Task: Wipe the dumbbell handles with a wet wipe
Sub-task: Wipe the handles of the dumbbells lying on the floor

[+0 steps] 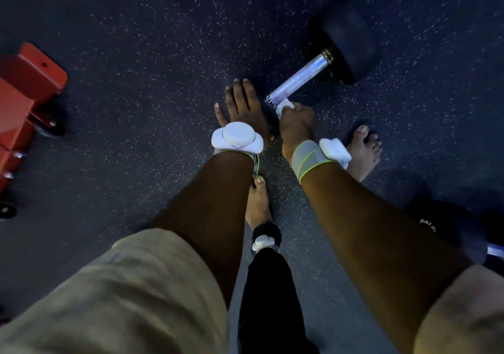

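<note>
A dumbbell lies on the dark speckled floor, its shiny metal handle [300, 81] running from lower left to upper right. The far black head [346, 40] is in plain view. My left hand [240, 105] lies flat with straight fingers on the near head, which it mostly hides. My right hand [296, 124] grips a white wet wipe [285, 105] wrapped round the near end of the handle. Both wrists carry white sensor pucks.
A red metal frame on small wheels [27, 92] stands at the left edge. A second dumbbell [461, 233] lies at the lower right. My bare feet [364, 149] stand on the floor just below the hands.
</note>
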A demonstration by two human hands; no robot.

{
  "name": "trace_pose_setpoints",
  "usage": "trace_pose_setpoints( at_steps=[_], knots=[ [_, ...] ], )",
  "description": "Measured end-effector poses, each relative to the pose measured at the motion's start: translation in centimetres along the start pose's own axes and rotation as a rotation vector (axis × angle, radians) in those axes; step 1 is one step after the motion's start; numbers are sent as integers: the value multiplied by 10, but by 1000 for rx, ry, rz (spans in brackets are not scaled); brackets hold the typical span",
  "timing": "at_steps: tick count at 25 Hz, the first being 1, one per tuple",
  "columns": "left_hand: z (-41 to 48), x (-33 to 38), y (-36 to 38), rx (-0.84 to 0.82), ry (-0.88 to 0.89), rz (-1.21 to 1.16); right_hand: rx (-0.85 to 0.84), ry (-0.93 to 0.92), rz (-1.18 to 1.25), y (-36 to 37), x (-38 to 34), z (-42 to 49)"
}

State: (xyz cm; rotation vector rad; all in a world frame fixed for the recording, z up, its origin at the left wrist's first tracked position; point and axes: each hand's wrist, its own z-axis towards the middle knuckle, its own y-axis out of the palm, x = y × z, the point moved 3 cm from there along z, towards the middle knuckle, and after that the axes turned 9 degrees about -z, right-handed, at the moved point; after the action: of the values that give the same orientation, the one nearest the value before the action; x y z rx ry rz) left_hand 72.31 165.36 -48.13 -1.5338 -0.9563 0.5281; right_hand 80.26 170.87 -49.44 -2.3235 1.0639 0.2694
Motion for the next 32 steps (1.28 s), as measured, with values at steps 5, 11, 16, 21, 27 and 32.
trace_pose_setpoints(
  at_steps=[5,11,16,21,27,32],
  knots=[
    [2,3,-6,84,-25,-78,-38,145,15,9,-5,17],
    [-1,3,-6,9,-33,-36,-52,137,131,3,1,11],
    [-2,3,-8,8,-86,-8,117,51,-108,1,-13,3],
    [-4,7,-6,-112,-100,14,84,135,-48,5,-11,13],
    [0,11,-14,-243,-95,9,156,80,41,1,-9,-6],
    [-1,9,-12,-239,-89,56,73,168,37,0,-20,9]
  ],
)
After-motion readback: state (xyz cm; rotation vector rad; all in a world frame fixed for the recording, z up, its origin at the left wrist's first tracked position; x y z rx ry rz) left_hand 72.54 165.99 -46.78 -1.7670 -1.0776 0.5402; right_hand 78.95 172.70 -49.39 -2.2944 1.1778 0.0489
